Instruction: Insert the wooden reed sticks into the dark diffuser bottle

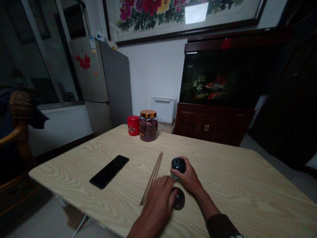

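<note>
**Two hands at a small canister and a black disc**

The right hand (pixel 188 177) gripped a small dark teal canister (pixel 178 165) near the middle of a pale wood-grain table (pixel 230 195). Its fingers were curled together over the far side and top of the canister, which stood upright on the table or just above it; I could not tell which. A dark sleeve (pixel 220 226) covered the right wrist's forearm end.

The left hand (pixel 156 206) lay low on the table, just beside a black disc (pixel 179 199). Its fingers (pixel 170 195) were bunched close together and reached the disc's edge, though whether they pinched it was hidden. The disc sat just below the canister.

Two thin wooden chopsticks (pixel 154 172) lay side by side just left of the canister, their near ends beside the left hand. Well left of them lay a black phone (pixel 109 172), face up.

At the table's far edge stood a red tin (pixel 133 125) and, touching or just beside it, a glass jar (pixel 148 129) with a copper lid, filled with something dark red. Behind were a fridge (pixel 99 76), a white box (pixel 162 110) and a fish tank (pixel 218 79).
</note>
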`<state>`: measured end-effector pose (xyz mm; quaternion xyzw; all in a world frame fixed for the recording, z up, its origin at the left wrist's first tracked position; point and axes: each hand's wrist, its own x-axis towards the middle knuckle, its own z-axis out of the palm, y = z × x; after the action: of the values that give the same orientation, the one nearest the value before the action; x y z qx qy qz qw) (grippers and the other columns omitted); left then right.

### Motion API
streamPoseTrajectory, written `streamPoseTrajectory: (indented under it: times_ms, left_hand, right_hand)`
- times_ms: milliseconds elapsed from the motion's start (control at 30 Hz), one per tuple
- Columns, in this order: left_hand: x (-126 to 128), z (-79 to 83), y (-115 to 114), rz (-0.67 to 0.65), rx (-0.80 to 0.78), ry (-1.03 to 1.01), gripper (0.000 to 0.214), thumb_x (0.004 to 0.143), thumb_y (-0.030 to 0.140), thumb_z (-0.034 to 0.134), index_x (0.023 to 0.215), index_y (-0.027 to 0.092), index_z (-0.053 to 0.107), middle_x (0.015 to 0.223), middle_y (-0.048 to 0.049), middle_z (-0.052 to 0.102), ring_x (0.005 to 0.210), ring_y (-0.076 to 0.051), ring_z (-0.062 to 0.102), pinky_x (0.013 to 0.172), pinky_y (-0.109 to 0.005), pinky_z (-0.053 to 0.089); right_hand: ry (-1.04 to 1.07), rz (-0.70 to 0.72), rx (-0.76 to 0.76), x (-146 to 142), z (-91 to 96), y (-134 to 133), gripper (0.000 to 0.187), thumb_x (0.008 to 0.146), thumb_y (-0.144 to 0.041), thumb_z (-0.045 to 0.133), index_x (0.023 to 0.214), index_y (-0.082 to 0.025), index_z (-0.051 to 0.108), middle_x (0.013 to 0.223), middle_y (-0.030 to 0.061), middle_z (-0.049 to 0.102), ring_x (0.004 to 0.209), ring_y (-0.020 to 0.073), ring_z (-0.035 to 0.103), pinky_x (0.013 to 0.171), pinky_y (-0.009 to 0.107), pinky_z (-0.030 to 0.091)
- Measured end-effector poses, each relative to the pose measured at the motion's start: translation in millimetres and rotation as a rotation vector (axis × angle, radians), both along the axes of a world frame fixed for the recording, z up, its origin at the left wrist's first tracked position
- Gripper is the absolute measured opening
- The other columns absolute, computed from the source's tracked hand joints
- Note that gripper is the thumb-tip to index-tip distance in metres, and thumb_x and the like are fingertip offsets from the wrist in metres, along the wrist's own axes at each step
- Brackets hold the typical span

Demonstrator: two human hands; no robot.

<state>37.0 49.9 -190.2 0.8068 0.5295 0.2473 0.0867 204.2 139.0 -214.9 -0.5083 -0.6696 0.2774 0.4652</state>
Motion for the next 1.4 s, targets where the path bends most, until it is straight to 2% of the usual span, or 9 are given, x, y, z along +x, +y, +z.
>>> streamPoseTrajectory:
  times_ms: [33, 133, 233, 300, 433, 633, 933, 1200, 1400]
  left_hand:
    - [-8, 8.7, 11, 0.094, -0.024, -0.003, 0.023, 0.093, 0.03, 0.041, 0.107, 0.025, 0.059, 0.113, -0.0072, 0.064, 0.105, -0.02, 0.059, 0.091, -0.033, 0.045]
    - [-32, 23.1, 50, 0.286, -0.144, 0.085, 0.017, 0.087, 0.031, 0.049, 0.098, 0.021, 0.058, 0.097, -0.0064, 0.068, 0.093, -0.02, 0.063, 0.077, -0.029, 0.045]
    - [-44, 19.7, 80, 0.338, -0.277, 0.203, 0.034, 0.076, 0.047, 0.061, 0.094, 0.018, 0.059, 0.098, -0.0104, 0.069, 0.095, -0.025, 0.064, 0.075, -0.031, 0.045]
    - [-44, 11.7, 90, 0.354, -0.322, 0.247, 0.044, 0.068, 0.053, 0.065, 0.093, 0.018, 0.061, 0.101, -0.0122, 0.069, 0.096, -0.027, 0.064, 0.075, -0.032, 0.046]
    - [-38, -0.5, 96, 0.363, -0.333, 0.276, 0.036, 0.07, 0.044, 0.062, 0.096, 0.019, 0.063, 0.104, -0.0133, 0.069, 0.097, -0.029, 0.064, 0.075, -0.033, 0.048]
    - [-33, 3.0, 103, 0.347, -0.322, 0.303, 0.027, 0.074, 0.024, 0.055, 0.098, 0.016, 0.066, 0.106, -0.0161, 0.068, 0.099, -0.028, 0.064, 0.079, -0.033, 0.049]
    - [-25, 4.9, 111, 0.334, -0.331, 0.291, 0.03, 0.073, 0.025, 0.056, 0.098, 0.014, 0.066, 0.107, -0.0184, 0.068, 0.1, -0.03, 0.064, 0.077, -0.034, 0.05]
    - [-33, 1.9, 109, 0.378, -0.339, 0.265, 0.038, 0.072, 0.039, 0.059, 0.101, 0.015, 0.064, 0.105, -0.0176, 0.068, 0.098, -0.031, 0.064, 0.078, -0.037, 0.05]
    - [-22, 2.1, 117, 0.337, -0.343, 0.267, 0.034, 0.071, 0.03, 0.06, 0.099, 0.013, 0.067, 0.107, -0.02, 0.067, 0.1, -0.033, 0.064, 0.077, -0.036, 0.05]
  right_hand:
    - [-0.002, 0.002, 0.003, 0, 0.8, -1, 0.059, 0.068, -0.048, 0.073, 0.115, -0.023, 0.049, 0.1, 0.0028, 0.064, 0.09, 0.0217, 0.061, 0.084, 0.035, 0.046]
    - [-0.008, -0.007, 0.003, 1, 2.8, -2, 0.059, 0.067, -0.048, 0.073, 0.115, -0.023, 0.05, 0.102, 0.0034, 0.064, 0.092, 0.0221, 0.061, 0.085, 0.035, 0.045]
    - [-0.005, -0.008, 0.0, 1, 2.9, -1, 0.058, 0.067, -0.048, 0.073, 0.114, -0.023, 0.05, 0.1, 0.0034, 0.065, 0.09, 0.0222, 0.061, 0.083, 0.035, 0.046]
    - [-0.003, 0.001, 0.005, 1, 1.9, 0, 0.057, 0.067, -0.048, 0.073, 0.114, -0.023, 0.051, 0.099, 0.0026, 0.065, 0.088, 0.0217, 0.062, 0.082, 0.034, 0.046]
    - [-0.006, -0.003, 0.019, 1, -1.0, 1, 0.057, 0.066, -0.047, 0.074, 0.113, -0.024, 0.051, 0.098, 0.0016, 0.065, 0.087, 0.0212, 0.062, 0.081, 0.034, 0.046]
    - [-0.001, -0.01, 0.017, 2, -1.5, 0, 0.058, 0.066, -0.048, 0.073, 0.114, -0.024, 0.051, 0.098, 0.0015, 0.065, 0.087, 0.0209, 0.062, 0.081, 0.034, 0.047]
    - [-0.011, -0.017, 0.002, 2, 1.1, -1, 0.059, 0.066, -0.048, 0.073, 0.115, -0.025, 0.05, 0.1, 0.0026, 0.065, 0.089, 0.0219, 0.062, 0.082, 0.034, 0.047]
    - [-0.005, -0.004, 0.0, 2, 1.3, -1, 0.057, 0.067, -0.046, 0.073, 0.114, -0.025, 0.05, 0.099, 0.0022, 0.065, 0.088, 0.0213, 0.062, 0.082, 0.033, 0.047]
    - [-0.004, -0.012, 0.008, 1, 0.9, -1, 0.058, 0.066, -0.048, 0.073, 0.115, -0.024, 0.05, 0.1, 0.0026, 0.064, 0.089, 0.0216, 0.062, 0.082, 0.034, 0.047]
